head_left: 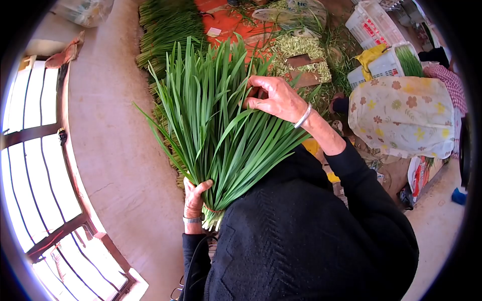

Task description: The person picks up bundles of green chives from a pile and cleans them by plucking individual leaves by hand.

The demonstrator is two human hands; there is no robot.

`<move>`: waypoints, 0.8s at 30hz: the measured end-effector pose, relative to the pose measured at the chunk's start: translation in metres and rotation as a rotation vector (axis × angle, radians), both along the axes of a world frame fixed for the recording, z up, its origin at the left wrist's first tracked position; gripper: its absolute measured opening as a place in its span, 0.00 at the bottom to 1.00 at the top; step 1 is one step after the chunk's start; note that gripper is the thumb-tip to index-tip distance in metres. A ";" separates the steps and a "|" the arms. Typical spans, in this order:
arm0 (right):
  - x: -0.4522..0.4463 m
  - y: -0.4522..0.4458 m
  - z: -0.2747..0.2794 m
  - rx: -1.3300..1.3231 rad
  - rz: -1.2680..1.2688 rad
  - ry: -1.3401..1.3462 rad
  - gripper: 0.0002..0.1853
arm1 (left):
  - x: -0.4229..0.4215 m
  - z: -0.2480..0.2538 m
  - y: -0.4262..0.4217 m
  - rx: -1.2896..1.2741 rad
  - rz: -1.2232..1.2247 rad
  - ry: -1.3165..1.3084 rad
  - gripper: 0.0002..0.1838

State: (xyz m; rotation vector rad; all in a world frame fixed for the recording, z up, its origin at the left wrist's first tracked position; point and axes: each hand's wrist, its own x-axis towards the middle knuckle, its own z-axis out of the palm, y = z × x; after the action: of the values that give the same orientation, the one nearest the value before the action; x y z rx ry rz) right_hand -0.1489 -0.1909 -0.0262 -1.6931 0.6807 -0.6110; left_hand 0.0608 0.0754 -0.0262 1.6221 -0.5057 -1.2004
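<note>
My left hand (195, 198), with a watch at its wrist, is wrapped round the lower end of a large bunch of garlic chives (216, 115). A thin reddish band (213, 208) circles the pale stems just beside it. The flat green leaves fan out upward and to the right against my dark knitted top. Higher up, my right hand (278, 98), wearing a silver bangle, reaches in among the leaves at the bunch's right side. Its thumb and fingers are curled together on some leaves, with the fingertips partly hidden.
More chives (168, 30) are piled along the wall behind the bunch. Cut stem pieces (298, 46) lie on the reddish floor. At right, a person in a flowered apron (404, 113) sits near white plastic crates (372, 24). A barred window (37, 175) is at left.
</note>
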 end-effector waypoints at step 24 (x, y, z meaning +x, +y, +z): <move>-0.057 -0.070 -0.003 0.013 -0.923 -0.583 0.23 | 0.034 -0.006 -0.009 -0.083 0.081 0.109 0.31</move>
State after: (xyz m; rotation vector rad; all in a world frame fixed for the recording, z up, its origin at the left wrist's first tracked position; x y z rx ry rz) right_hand -0.2058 -0.2605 -0.0293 -1.0185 1.0053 -1.6543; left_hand 0.0952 0.0659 -0.0321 1.4841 -0.4113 -1.1846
